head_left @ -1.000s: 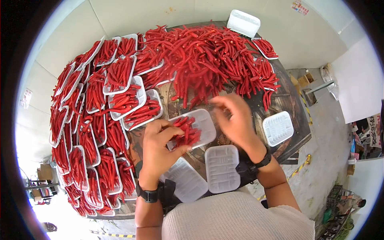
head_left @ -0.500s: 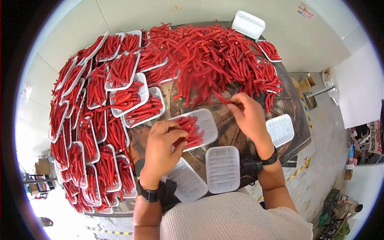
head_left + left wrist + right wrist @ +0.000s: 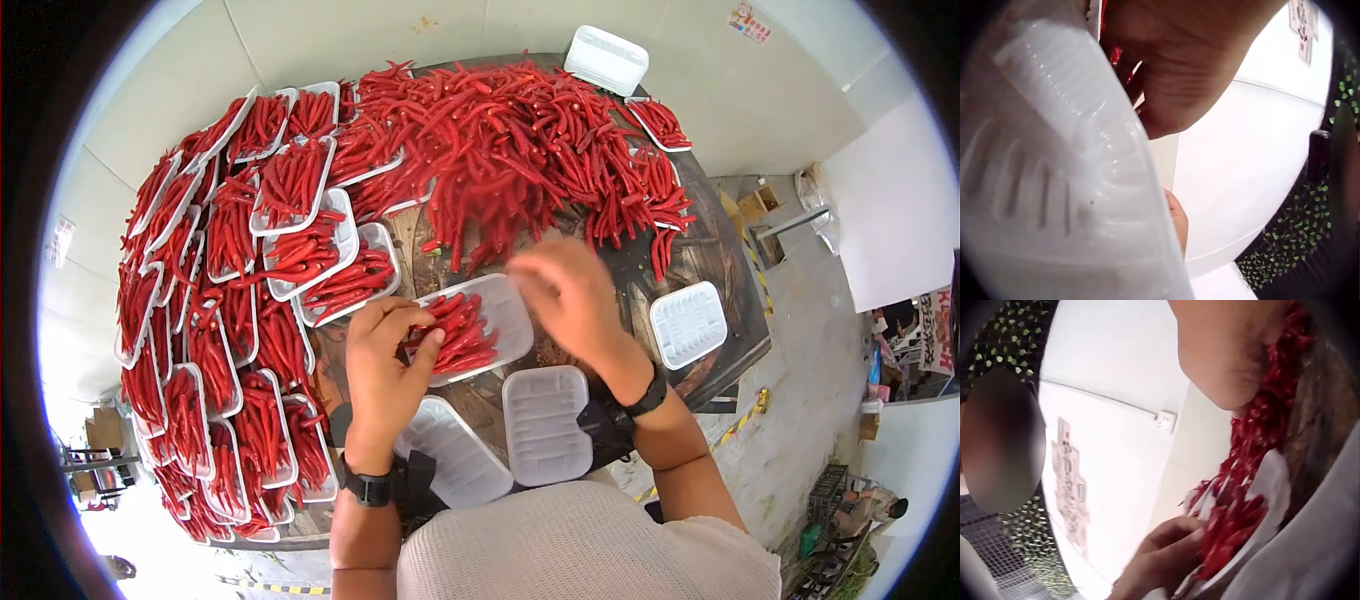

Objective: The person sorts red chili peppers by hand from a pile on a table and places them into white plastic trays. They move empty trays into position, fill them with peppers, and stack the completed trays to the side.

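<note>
A white plastic tray (image 3: 513,310) lies in front of me with red chili peppers (image 3: 465,340) lined up in its left half. My left hand (image 3: 385,350) is at the tray's left end, its curled fingers and thumb gripping the ends of those peppers; the right wrist view shows this left hand (image 3: 1163,550) against them. My right hand (image 3: 570,300) is blurred over the tray's right edge, below the big heap of chili peppers (image 3: 500,140). In the right wrist view its fingertips are hidden, and I cannot tell whether it holds a pepper.
Two unfilled trays, a left one (image 3: 455,455) and a right one (image 3: 547,430), lie near my body. Another unfilled tray (image 3: 690,325) sits at the right, and a tray stack (image 3: 607,60) stands at the back. Many pepper-filled trays (image 3: 290,185) overlap along the table's left side.
My right hand went out to the heap's lower edge, pinched a chili pepper there, then came back left toward the tray. My left hand has stayed at the tray's left end.
</note>
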The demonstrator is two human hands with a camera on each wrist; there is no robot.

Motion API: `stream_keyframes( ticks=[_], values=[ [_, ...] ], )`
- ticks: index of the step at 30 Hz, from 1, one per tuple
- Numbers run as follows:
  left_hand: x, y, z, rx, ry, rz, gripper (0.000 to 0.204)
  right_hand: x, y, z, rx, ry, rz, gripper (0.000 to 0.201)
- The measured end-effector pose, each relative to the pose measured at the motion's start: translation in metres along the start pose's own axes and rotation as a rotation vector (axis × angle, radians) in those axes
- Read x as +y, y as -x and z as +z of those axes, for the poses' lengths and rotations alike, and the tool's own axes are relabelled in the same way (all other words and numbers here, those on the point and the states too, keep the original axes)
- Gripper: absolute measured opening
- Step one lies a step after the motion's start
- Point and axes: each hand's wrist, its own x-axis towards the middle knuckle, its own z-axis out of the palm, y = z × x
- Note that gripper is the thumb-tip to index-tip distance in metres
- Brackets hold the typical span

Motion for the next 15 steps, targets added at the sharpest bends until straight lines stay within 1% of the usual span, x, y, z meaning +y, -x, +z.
stream_keyframes(
  ticks=[1,2,4,6,8,9,11,12,14,15],
  values=[
    [0.001,0.0,0.002,0.003,-0.016,0.004,0.015,0.011,-0.001,-0.001,0.139,0.114,0.039,0.02],
    [0.0,0.001,0.003,0.001,-0.016,0.002,0.015,0.022,0.001,0.0,0.137,0.113,0.041,0.02],
    [0.0,0.001,0.003,-0.03,-0.013,-0.005,0.014,0.036,0.002,0.002,0.022,0.308,0.085,0.019],
    [0.0,-0.001,0.002,-0.012,-0.005,0.001,0.013,0.04,0.004,0.0,0.01,0.314,0.101,0.018],
    [0.0,0.0,0.0,0.02,0.009,-0.007,0.012,0.04,0.006,-0.005,-0.111,0.417,0.252,0.027],
    [-0.001,0.0,-0.002,0.039,0.007,-0.007,0.012,0.038,0.007,-0.008,-0.113,0.415,0.249,0.027],
    [-0.002,0.0,-0.003,0.068,0.006,-0.013,0.012,0.031,0.01,-0.015,-0.091,0.157,0.484,0.034],
    [-0.004,0.0,-0.003,0.083,0.016,-0.006,0.012,0.029,0.011,-0.019,-0.098,0.158,0.477,0.034],
    [-0.006,0.0,-0.003,0.102,0.024,-0.006,0.012,0.024,0.012,-0.023,-0.068,-0.39,0.596,0.031],
    [-0.007,0.0,-0.002,0.102,0.07,-0.011,0.014,0.017,0.011,-0.023,-0.076,-0.39,0.594,0.031]
  ],
)
